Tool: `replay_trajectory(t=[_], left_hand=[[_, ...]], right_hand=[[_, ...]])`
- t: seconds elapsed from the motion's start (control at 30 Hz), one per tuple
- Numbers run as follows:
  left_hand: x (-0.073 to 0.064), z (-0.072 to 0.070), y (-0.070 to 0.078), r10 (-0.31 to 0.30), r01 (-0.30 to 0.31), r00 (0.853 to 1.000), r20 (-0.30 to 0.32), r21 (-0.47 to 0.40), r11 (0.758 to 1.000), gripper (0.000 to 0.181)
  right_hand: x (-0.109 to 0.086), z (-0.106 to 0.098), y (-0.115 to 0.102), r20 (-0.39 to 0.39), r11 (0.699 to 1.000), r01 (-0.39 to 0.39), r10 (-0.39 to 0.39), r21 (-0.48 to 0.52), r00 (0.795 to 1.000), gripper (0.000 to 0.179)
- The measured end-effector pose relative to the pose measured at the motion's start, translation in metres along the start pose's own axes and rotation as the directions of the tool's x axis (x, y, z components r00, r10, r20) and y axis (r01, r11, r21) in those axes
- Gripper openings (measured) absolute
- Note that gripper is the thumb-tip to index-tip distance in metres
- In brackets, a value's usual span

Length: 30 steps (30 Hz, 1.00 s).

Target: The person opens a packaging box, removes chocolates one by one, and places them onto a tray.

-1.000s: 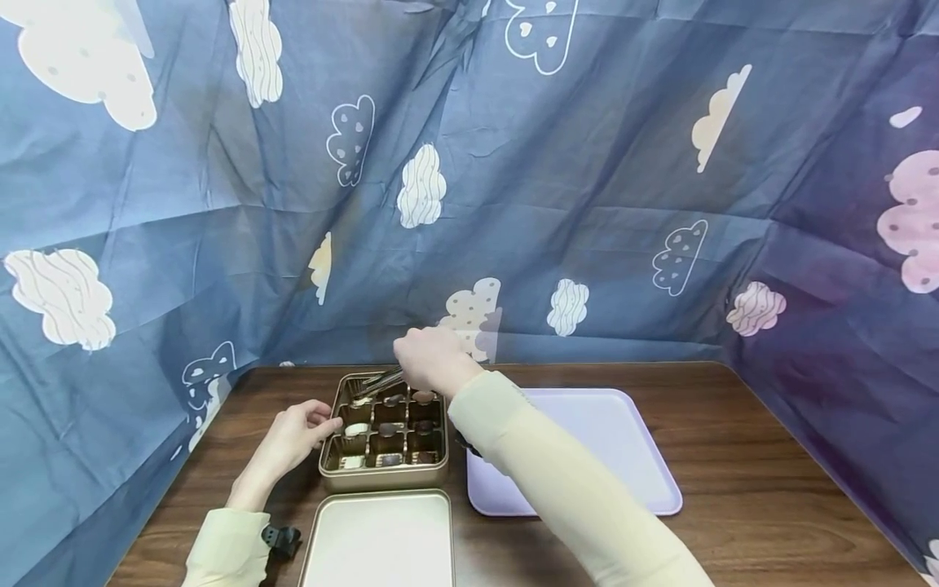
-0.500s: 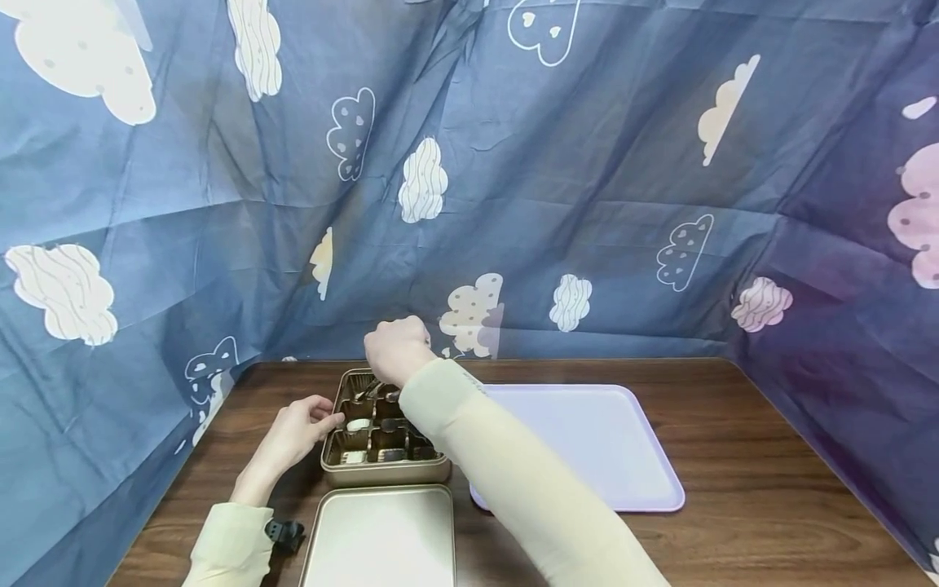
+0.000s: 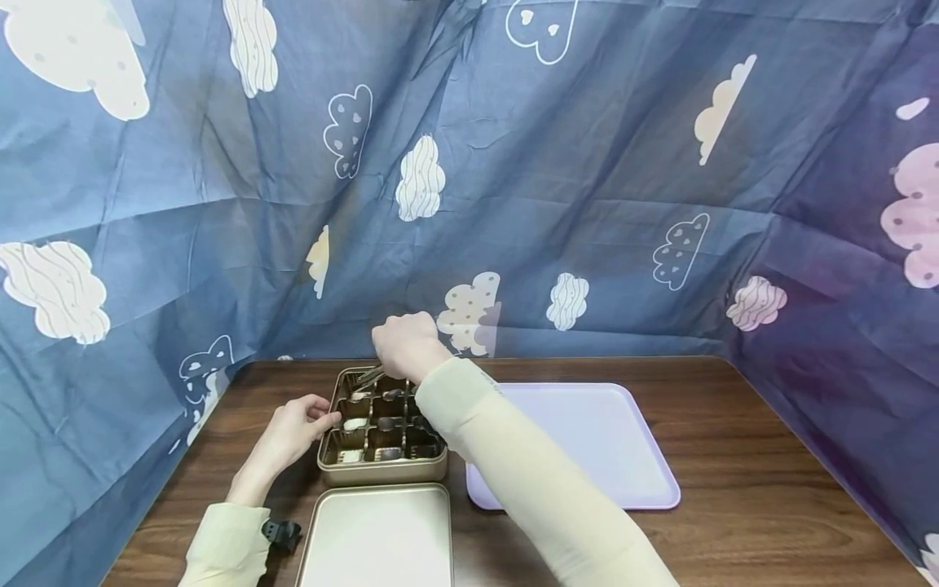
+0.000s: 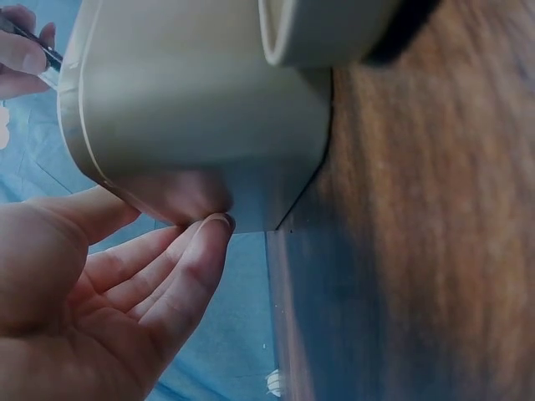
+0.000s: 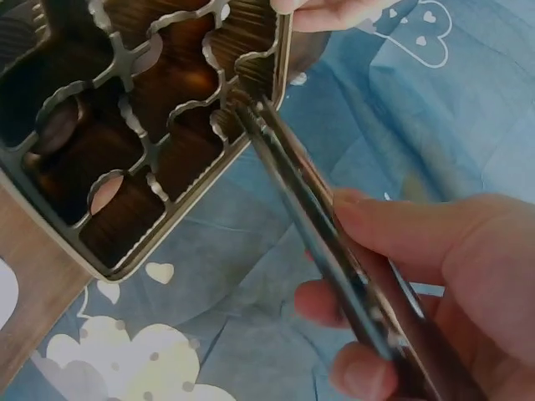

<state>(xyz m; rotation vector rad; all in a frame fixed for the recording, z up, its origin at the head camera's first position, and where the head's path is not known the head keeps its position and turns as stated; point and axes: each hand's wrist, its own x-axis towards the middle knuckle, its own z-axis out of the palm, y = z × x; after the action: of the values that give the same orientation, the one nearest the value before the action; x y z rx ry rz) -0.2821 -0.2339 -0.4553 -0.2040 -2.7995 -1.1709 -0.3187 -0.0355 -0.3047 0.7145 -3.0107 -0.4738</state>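
A gold square tin (image 3: 385, 471) with a brown-gold divided insert stands on the table; pale and dark oval patches show at its compartments. At the tin's left side, my left hand (image 3: 297, 428) has its thumb over the rim and its fingers against the outer wall. In the left wrist view the left fingertips (image 4: 213, 230) press low on that wall. My right hand (image 3: 409, 346) is above the tin's far side, gripping metal tongs (image 5: 322, 234) between thumb and fingers. The tongs reach down into the far-left compartment, their arms close together; I cannot tell whether they hold anything.
In front of the tin lies a flat pale lid (image 3: 377, 538) with a gold edge. A lilac tray (image 3: 587, 440) sits to the right, partly behind the right forearm. Blue cloud-print cloth (image 3: 513, 204) hangs around the back and sides of the wooden table (image 3: 748, 481).
My right hand has moved left over the tin, then slightly back to the right, keeping the tongs in the far-left compartment. My left hand stays at the tin's side.
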Motion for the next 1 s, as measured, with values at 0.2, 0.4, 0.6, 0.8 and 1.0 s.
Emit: replay_trajectory(t=[0.2,0.4,0.6,0.8,1.0], left_hand=[[0.001,0.0,0.001,0.002,-0.002,1.0,-0.001,-0.012,1.0,0.026],[0.001,0.002,0.003,0.006,-0.006,1.0,-0.003,-0.007,1.0,0.025],[-0.001,0.003,0.003,0.001,-0.001,1.0,0.0,-0.015,1.0,0.025],[0.001,0.001,-0.001,-0.001,0.001,1.0,-0.008,-0.019,1.0,0.025],[0.003,0.0,-0.003,-0.004,0.004,1.0,-0.004,-0.005,1.0,0.026]], right_hand=[[0.0,-0.004,-0.005,0.052,1.0,-0.013,0.013,-0.002,0.999,0.027],[0.005,-0.007,-0.014,0.099,0.998,-0.051,0.047,0.039,0.994,0.024],[0.006,-0.002,-0.013,0.121,0.999,-0.019,0.015,0.034,0.993,0.027],[0.006,-0.001,-0.006,0.093,0.999,-0.002,-0.001,0.033,0.996,0.027],[0.001,-0.001,0.002,0.063,0.999,0.014,-0.016,0.036,0.998,0.024]])
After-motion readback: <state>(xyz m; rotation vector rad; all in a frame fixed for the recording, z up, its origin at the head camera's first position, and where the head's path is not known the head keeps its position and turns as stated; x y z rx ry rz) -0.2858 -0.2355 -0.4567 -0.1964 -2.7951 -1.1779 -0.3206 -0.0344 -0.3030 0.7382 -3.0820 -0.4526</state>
